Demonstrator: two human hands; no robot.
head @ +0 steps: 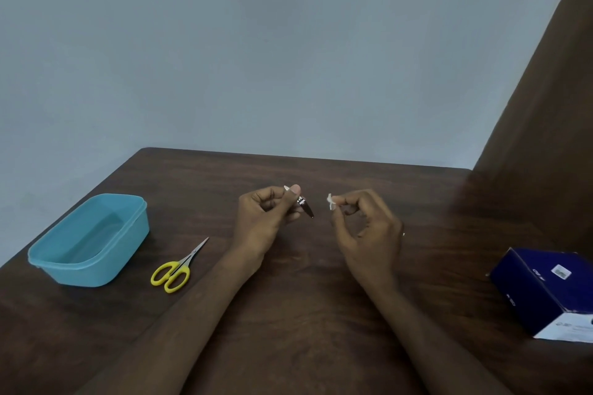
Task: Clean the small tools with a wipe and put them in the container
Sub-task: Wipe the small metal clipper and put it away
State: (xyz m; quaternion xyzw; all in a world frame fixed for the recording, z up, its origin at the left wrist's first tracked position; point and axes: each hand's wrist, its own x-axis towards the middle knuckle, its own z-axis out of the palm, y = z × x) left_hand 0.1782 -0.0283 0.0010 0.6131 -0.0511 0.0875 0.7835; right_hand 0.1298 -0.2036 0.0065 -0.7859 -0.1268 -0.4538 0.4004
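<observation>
Nail clipper (304, 204) is pinched in the left hand (263, 218) above mid-counter; the right hand (365, 228) pinches a wipe (331, 202) just beside it. Wiping looks underway; next, probably the empty container (93, 239), far left.

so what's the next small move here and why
Probably bring the white wipe pinched in the right hand across to the nail clipper held by the left hand and rub it: the two are apart, and the teal container looks empty.

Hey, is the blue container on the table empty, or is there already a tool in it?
Empty. The blue container is lidless with a bare floor; the scissors lie on the table beside it.
</observation>
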